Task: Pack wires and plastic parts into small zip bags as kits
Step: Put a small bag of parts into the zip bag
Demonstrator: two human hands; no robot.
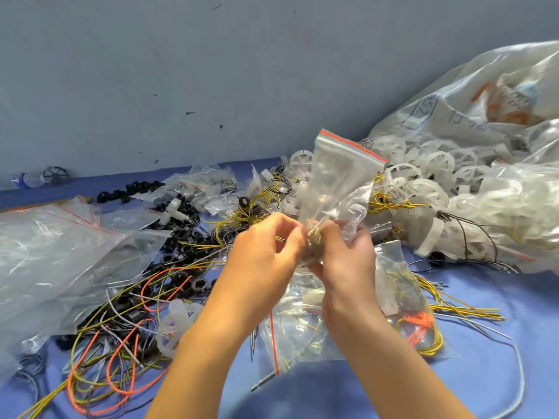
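Bright, cool, even light. A soft round shadow (pixel 272 397) lies on the blue surface (pixel 520 294) at the bottom. Clear bags (pixel 45 252) at left glint white. Corners look soft.

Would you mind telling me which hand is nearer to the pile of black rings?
Left. The left hand is just right of the black rings; the right hand is farther right. Both hold the zip bag.

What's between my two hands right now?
Head view: the lower end of the zip bag, yellowish wires inside, gripped by left hand and right hand.
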